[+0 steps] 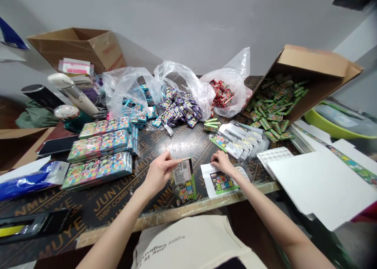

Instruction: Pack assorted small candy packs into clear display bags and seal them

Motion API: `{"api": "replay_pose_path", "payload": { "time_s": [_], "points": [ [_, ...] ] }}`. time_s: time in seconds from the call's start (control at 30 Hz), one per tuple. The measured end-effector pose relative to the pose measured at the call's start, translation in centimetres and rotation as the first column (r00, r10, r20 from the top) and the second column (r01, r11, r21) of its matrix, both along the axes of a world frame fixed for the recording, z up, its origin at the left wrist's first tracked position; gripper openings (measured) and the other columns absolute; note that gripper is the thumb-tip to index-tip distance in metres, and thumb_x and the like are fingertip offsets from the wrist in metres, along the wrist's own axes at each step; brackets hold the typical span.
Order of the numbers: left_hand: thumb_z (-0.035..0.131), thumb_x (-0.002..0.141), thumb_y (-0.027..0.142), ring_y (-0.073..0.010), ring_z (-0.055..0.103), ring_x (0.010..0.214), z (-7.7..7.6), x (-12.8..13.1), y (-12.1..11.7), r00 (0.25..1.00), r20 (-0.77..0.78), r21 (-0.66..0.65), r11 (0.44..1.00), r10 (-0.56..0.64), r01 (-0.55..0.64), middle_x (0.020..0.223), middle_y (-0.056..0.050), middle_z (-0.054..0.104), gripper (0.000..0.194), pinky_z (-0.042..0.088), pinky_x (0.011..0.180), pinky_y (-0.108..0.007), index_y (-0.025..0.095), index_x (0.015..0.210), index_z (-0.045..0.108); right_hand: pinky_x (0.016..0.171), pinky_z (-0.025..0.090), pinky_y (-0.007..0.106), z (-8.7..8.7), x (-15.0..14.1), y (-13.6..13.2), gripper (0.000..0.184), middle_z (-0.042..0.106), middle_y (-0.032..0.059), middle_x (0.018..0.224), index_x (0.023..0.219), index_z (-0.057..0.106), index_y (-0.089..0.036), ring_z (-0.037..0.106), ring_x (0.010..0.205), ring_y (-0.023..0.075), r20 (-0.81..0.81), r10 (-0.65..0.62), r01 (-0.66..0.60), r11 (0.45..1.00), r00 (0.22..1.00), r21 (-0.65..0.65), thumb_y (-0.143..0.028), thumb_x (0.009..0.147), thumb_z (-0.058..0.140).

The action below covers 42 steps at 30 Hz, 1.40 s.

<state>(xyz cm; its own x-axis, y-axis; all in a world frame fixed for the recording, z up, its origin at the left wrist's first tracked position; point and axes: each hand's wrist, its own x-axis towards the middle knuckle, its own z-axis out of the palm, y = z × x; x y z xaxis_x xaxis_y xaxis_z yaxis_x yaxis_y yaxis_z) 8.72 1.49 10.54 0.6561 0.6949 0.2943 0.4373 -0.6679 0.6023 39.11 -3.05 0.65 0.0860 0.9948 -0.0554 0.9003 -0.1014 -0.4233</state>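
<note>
My left hand (160, 172) is closed at the upper left edge of a printed card pack (185, 182), with the index finger stretched along its top. The pack shows a barcode panel and green, colourful print. My right hand (222, 162) has its fingers curled at the top of a white sheet (208, 180). A green-edged printed card (223, 182) lies on that sheet, partly under my right forearm. Just beyond my right hand, clear sleeves (244, 141) are fanned out, with another printed card (225, 144) at their front.
Stacked colourful packs (100, 143) stand left. Plastic bags hold blue (134, 104), purple (181, 106) and red packets (222, 94). A tilted carton (315, 63) spills green packets (269, 112). White boards (324, 182) lie right. A phone (55, 145) lies left.
</note>
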Motion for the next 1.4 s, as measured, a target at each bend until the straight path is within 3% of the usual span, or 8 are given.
{"api": "replay_pose_path", "payload": {
  "time_s": [0.57,0.73,0.8,0.87,0.93,1.0,1.13,1.4],
  "points": [
    [0.042,0.085,0.016,-0.0125,0.047,0.067,0.5,1.1,-1.0,0.997,0.003,-0.022,0.997,0.078,-0.078,0.073,-0.002,0.045,0.030,0.039,0.060,-0.023,0.024,0.101,0.066,0.063,0.034,0.025,1.4,0.2,-0.2,0.009,0.055,0.0001,0.065,0.069,0.049,-0.018,0.049,0.063,0.0140,-0.161,0.089,-0.083,0.996,0.983,0.042,-0.012,0.076,0.047],
    [0.046,0.083,0.014,-0.0126,0.050,0.066,0.6,1.3,-1.3,0.992,0.061,-0.056,0.992,0.113,-0.110,0.071,-0.002,0.049,0.025,0.039,0.060,-0.023,0.022,0.093,0.068,0.071,0.037,0.029,4.6,-1.8,0.6,0.008,0.054,0.0032,0.077,0.070,0.047,-0.018,0.049,0.076,0.0163,-0.273,0.102,-0.052,0.981,0.957,0.186,-0.018,0.078,0.048],
    [0.051,0.080,0.013,-0.0128,0.052,0.065,0.6,1.4,-1.5,0.985,0.105,-0.070,0.989,0.140,-0.133,0.070,-0.002,0.054,0.019,0.040,0.061,-0.024,0.019,0.085,0.068,0.068,0.038,0.028,7.1,-3.5,1.1,0.009,0.053,0.0013,0.073,0.072,0.048,-0.018,0.049,0.071,0.0148,-0.436,0.141,-0.025,0.965,0.889,0.260,-0.024,0.079,0.050],
    [0.055,0.076,0.013,-0.0134,0.054,0.065,0.4,1.5,-1.5,0.972,0.151,-0.077,0.983,0.179,-0.169,0.069,-0.002,0.058,0.011,0.041,0.062,-0.025,0.016,0.075,0.066,0.065,0.039,0.026,9.9,-5.4,1.5,0.011,0.052,-0.0002,0.071,0.075,0.050,-0.018,0.049,0.068,0.0135,-0.632,0.208,-0.010,0.953,0.746,0.301,-0.028,0.076,0.056],
    [0.058,0.073,0.012,-0.0140,0.056,0.066,0.3,1.6,-1.7,0.958,0.191,-0.075,0.976,0.215,-0.204,0.068,-0.003,0.060,0.007,0.042,0.063,-0.025,0.016,0.068,0.062,0.063,0.039,0.025,12.2,-7.4,1.7,0.019,0.053,-0.0011,0.071,0.086,0.050,-0.019,0.049,0.066,0.0124,-0.759,0.258,-0.075,0.961,0.597,0.267,-0.028,0.073,0.061],
    [0.058,0.072,0.013,-0.0144,0.057,0.066,0.3,1.6,-1.8,0.951,0.209,-0.071,0.974,0.226,-0.216,0.069,-0.003,0.061,0.008,0.043,0.064,-0.026,0.016,0.065,0.060,0.060,0.038,0.024,13.5,-9.1,1.8,0.030,0.053,-0.0026,0.069,0.098,0.047,-0.020,0.049,0.063,0.0112,-0.817,0.276,-0.200,0.959,0.507,0.201,-0.027,0.072,0.062],
    [0.053,0.071,0.010,-0.0145,0.057,0.066,0.8,1.5,-2.2,0.955,0.207,-0.056,0.977,0.211,-0.204,0.070,-0.003,0.060,0.009,0.044,0.064,-0.026,0.016,0.067,0.058,0.056,0.036,0.021,13.1,-10.9,2.2,0.033,0.049,-0.0051,0.066,0.102,0.047,-0.020,0.045,0.059,0.0091,-0.818,0.316,-0.351,0.924,0.481,0.151,-0.026,0.073,0.062],
    [0.061,0.074,0.024,-0.0142,0.055,0.064,0.1,2.1,-2.7,0.940,0.229,-0.023,0.967,0.254,-0.255,0.065,-0.002,0.057,0.016,0.043,0.063,-0.026,0.017,0.061,0.056,0.051,0.032,0.019,10.9,-11.1,3.2,0.033,0.046,-0.0077,0.060,0.098,0.046,-0.020,0.043,0.053,0.0077,-0.798,0.325,-0.384,0.914,0.507,0.129,-0.021,0.069,0.063]
  ]
}}
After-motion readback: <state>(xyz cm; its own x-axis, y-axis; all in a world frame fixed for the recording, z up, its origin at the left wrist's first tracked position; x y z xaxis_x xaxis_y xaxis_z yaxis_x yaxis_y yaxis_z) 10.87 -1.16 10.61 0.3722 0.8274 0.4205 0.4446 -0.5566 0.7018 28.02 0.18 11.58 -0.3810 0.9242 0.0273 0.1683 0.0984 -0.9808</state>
